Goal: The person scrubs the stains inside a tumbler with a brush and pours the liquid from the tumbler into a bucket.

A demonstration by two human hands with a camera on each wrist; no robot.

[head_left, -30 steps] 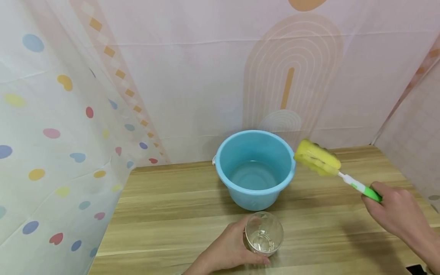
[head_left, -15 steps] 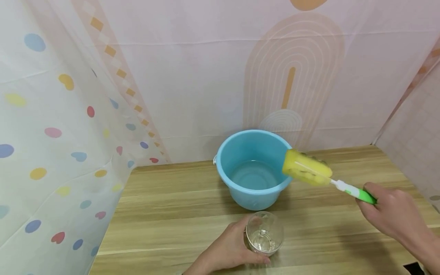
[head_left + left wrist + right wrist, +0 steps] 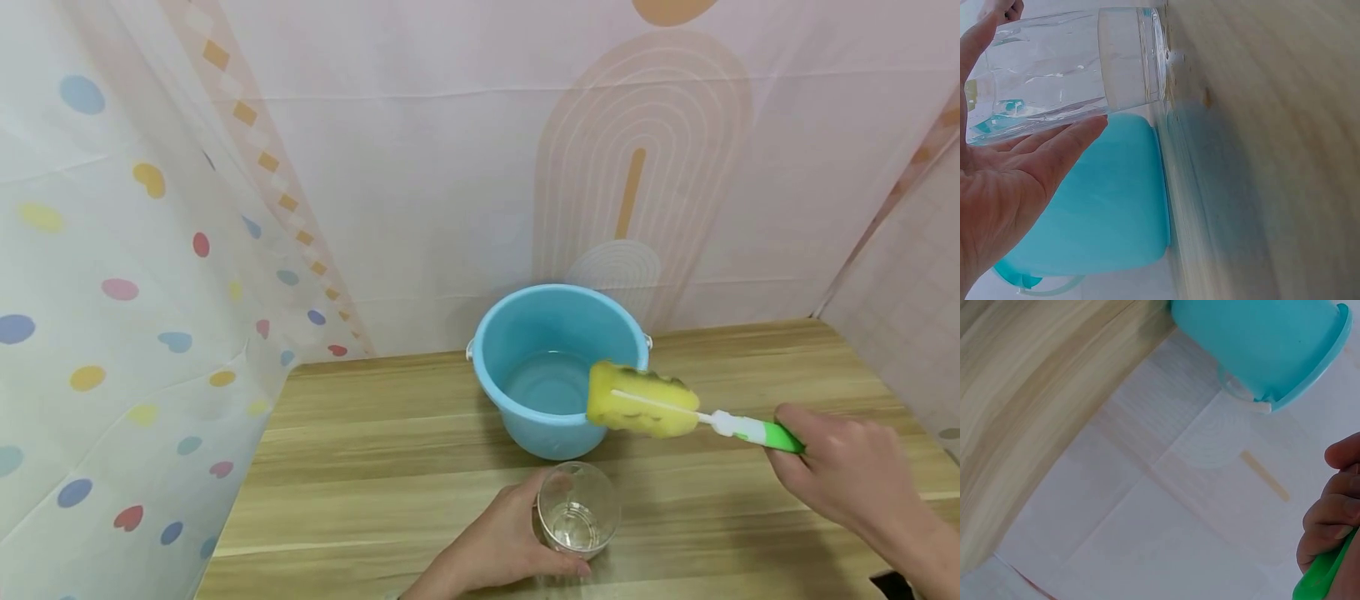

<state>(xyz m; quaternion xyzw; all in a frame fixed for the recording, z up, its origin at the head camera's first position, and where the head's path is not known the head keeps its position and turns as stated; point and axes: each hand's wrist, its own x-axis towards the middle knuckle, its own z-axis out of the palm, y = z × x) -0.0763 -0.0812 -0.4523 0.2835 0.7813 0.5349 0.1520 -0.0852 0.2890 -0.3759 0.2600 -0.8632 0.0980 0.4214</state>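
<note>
Two hands (image 3: 506,533) (image 3: 851,471) around glass (image 3: 581,510) and brush (image 3: 643,403)

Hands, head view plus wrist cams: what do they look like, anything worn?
Left hand and right hand: ordinary five-fingered human hands, no gloves. No rings, sleeves or cables visible. A small, angular black piece shows beside the right forearm at the bottom edge, possibly wrist-worn gear; too cropped to identify.

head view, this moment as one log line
left hand: holds clear glass standing on table; right hand: grips yellow sponge brush; blue bucket: upright, rim partly hidden by brush in head view
</note>
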